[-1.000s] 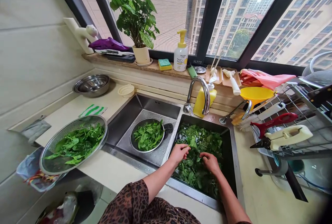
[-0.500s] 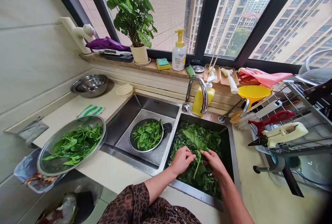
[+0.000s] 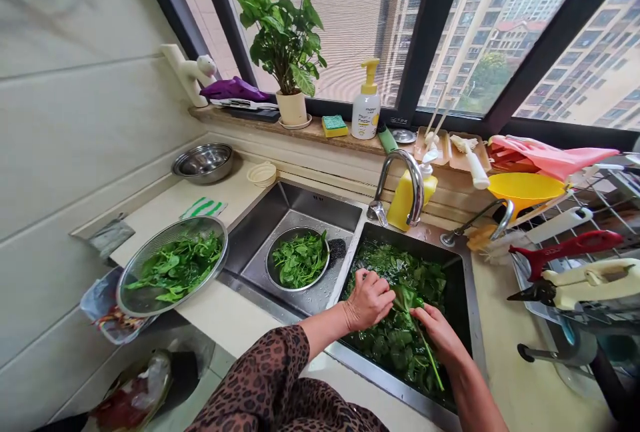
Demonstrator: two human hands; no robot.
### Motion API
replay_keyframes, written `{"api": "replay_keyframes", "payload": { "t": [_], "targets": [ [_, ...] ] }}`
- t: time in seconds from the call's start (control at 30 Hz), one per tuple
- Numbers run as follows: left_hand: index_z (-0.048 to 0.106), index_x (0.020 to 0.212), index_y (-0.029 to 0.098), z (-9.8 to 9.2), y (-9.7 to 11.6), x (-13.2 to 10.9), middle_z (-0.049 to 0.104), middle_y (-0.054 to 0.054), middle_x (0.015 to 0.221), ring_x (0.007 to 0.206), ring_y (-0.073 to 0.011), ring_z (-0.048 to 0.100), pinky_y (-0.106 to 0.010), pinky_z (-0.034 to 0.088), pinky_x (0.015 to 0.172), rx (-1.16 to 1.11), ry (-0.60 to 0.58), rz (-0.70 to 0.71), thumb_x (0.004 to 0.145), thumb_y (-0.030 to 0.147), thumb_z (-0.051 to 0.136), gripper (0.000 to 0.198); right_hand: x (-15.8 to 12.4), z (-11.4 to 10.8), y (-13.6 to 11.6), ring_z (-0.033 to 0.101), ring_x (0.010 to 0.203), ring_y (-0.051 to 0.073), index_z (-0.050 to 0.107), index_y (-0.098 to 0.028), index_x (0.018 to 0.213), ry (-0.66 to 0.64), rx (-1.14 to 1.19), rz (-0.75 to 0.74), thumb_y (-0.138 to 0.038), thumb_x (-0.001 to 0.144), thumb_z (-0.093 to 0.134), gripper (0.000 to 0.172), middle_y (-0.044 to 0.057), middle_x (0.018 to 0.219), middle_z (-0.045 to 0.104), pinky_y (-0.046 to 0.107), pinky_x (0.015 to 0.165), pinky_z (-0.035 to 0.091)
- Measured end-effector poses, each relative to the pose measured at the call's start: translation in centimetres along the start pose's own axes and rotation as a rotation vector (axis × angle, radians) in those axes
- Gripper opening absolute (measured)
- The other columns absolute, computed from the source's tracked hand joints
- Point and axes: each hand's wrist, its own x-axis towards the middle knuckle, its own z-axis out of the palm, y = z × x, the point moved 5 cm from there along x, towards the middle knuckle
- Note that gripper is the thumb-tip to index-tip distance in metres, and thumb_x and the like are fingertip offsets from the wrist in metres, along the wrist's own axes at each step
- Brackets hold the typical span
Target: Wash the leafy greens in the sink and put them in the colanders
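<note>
Both my hands are over the right basin of the steel sink, which is full of wet green leaves. My left hand has its fingers curled on the blade of one leafy green stalk. My right hand pinches the same stalk lower down, and its long stem runs down past my wrist. The left basin holds a small steel bowl of greens. A mesh colander of greens sits on the counter at the left.
The curved tap and a yellow soap bottle stand behind the sink. A dish rack with scissors and tools is at the right. On the windowsill stand a potted plant, a sponge and a pump bottle. A steel bowl sits far left.
My hands lifted one leafy stalk out of the water and shifted it between them; its stem now points down to the right. The camera view has swung left.
</note>
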Motion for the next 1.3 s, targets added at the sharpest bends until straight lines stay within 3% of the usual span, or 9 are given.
{"api": "replay_keyframes", "payload": {
  "t": [0.5,0.6,0.7,0.8,0.93,1.03,1.1,1.2,1.3],
  "targets": [
    [0.059,0.078,0.018,1.4,-0.6,-0.1,0.055,-0.005,0.083,0.088,-0.0199,0.041,-0.04,0.024,0.08,-0.011,-0.162,0.06,0.085,0.026,0.043,0.019,0.9,1.1,-0.9,0.048,0.057,0.012,0.062,-0.014,0.072,-0.195,-0.17,-0.117,-0.05,0.063,0.064,0.037,0.001,0.064,0.06,0.023,0.054,0.039],
    [0.061,0.072,0.018,2.2,-1.7,-0.2,0.056,-0.003,0.079,0.084,-0.0176,0.044,-0.035,0.027,0.077,-0.134,-0.163,-0.15,0.082,0.025,0.045,0.021,1.9,0.3,0.0,0.052,0.062,0.015,0.064,-0.014,0.076,-0.227,-0.24,-0.159,-0.047,0.067,0.061,0.034,0.002,0.071,0.063,0.025,0.058,0.041],
    [0.064,0.079,0.019,2.8,-3.0,-0.3,0.057,-0.004,0.082,0.083,-0.0158,0.046,-0.03,0.031,0.073,-0.216,-0.089,-0.448,0.085,0.022,0.04,0.025,3.8,-1.6,1.3,0.057,0.068,0.02,0.063,-0.014,0.079,-0.095,-0.437,-0.184,-0.043,0.075,0.052,0.032,0.005,0.073,0.065,0.028,0.061,0.043],
    [0.063,0.092,0.022,4.1,-3.2,-0.2,0.058,-0.004,0.091,0.089,-0.0174,0.047,-0.03,0.034,0.073,-0.197,-0.08,-0.513,0.088,0.028,0.039,0.026,6.0,-3.1,2.3,0.06,0.079,0.025,0.063,-0.014,0.082,0.193,-0.846,-0.197,-0.033,0.08,0.046,0.026,0.011,0.08,0.066,0.031,0.067,0.043],
    [0.064,0.093,0.021,8.4,-3.1,-0.8,0.058,-0.009,0.102,0.101,-0.0237,0.045,-0.038,0.034,0.08,-0.051,-0.391,-0.492,0.086,0.023,0.042,0.023,7.8,-1.3,5.1,0.063,0.085,0.026,0.061,-0.015,0.096,0.222,-1.285,-0.14,-0.02,0.082,0.042,0.025,0.017,0.096,0.064,0.033,0.068,0.044],
    [0.067,0.082,0.016,12.3,-2.6,-2.5,0.062,-0.013,0.094,0.097,-0.0275,0.05,-0.047,0.03,0.086,-0.026,-0.777,-0.422,0.075,0.013,0.055,0.015,8.1,0.4,7.8,0.064,0.086,0.026,0.063,-0.016,0.094,0.108,-1.376,-0.061,-0.009,0.08,0.04,0.028,0.017,0.096,0.064,0.032,0.068,0.044],
    [0.068,0.077,0.015,13.2,-2.5,-3.2,0.064,-0.014,0.087,0.091,-0.0285,0.053,-0.052,0.028,0.087,-0.027,-0.875,-0.42,0.069,0.01,0.059,0.013,8.1,0.4,8.7,0.065,0.085,0.026,0.066,-0.015,0.085,0.058,-1.362,-0.03,-0.006,0.076,0.045,0.025,0.016,0.091,0.067,0.031,0.067,0.044],
    [0.067,0.078,0.019,11.8,-2.4,-2.5,0.063,-0.012,0.092,0.097,-0.0296,0.051,-0.054,0.027,0.087,-0.066,-0.765,-0.409,0.073,0.018,0.057,0.012,8.1,-1.2,7.9,0.064,0.087,0.025,0.066,-0.015,0.08,0.026,-1.319,-0.033,-0.012,0.073,0.052,0.016,0.014,0.09,0.068,0.03,0.069,0.045],
    [0.064,0.088,0.022,8.3,-2.9,-0.4,0.059,-0.008,0.101,0.1,-0.0247,0.049,-0.046,0.033,0.085,-0.218,-0.454,-0.462,0.083,0.026,0.045,0.02,7.6,-3.7,5.6,0.063,0.089,0.023,0.065,-0.017,0.081,0.074,-1.132,-0.079,-0.025,0.077,0.052,0.016,0.011,0.089,0.069,0.029,0.072,0.044]
  ]
}}
